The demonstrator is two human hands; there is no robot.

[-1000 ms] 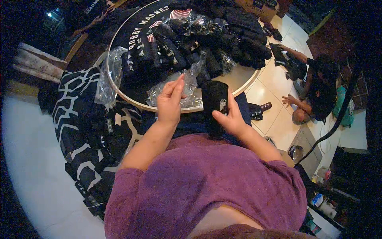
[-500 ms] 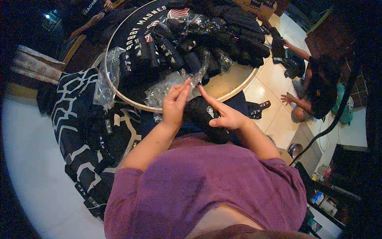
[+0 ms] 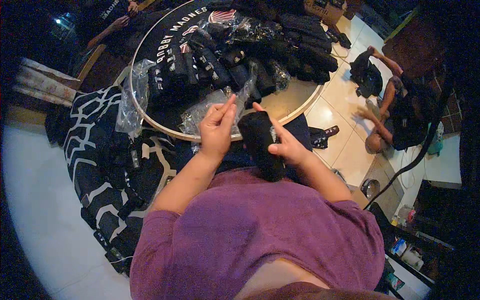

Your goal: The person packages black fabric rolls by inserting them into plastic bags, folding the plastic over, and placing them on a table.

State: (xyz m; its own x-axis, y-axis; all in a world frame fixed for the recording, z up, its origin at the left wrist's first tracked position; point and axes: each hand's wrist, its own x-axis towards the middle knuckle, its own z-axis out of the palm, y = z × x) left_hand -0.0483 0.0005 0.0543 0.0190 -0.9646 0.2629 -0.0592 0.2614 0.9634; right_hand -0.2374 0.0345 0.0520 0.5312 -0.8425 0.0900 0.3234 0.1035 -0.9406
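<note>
My right hand (image 3: 291, 148) is closed around the side of a black rolled garment (image 3: 261, 142), thumb in front. The roll stands nearly upright before my chest, and a small pale print shows beside my fingers. To its left, my left hand (image 3: 218, 127) is raised with thumb and fingertips pressed together; whatever is in the pinch is too small to make out. Just beyond that hand, clear plastic bags (image 3: 207, 109) lie on the round table (image 3: 175, 134). Many black rolled garments (image 3: 212, 72), some in clear plastic, are heaped across the tabletop.
Black cloth with pale lines (image 3: 82, 132) and more dark rolls lie at the left. A person (image 3: 407, 110) sits on the tiled floor at right, lifting a dark garment (image 3: 367, 75). Another person's hands (image 3: 122, 20) show at upper left. A cardboard box (image 3: 325, 10) stands behind.
The black roll has risen and turned more upright in my right hand, whose index finger has drawn away from my left fingertips. At right, the seated person's hands and dark garment have moved.
</note>
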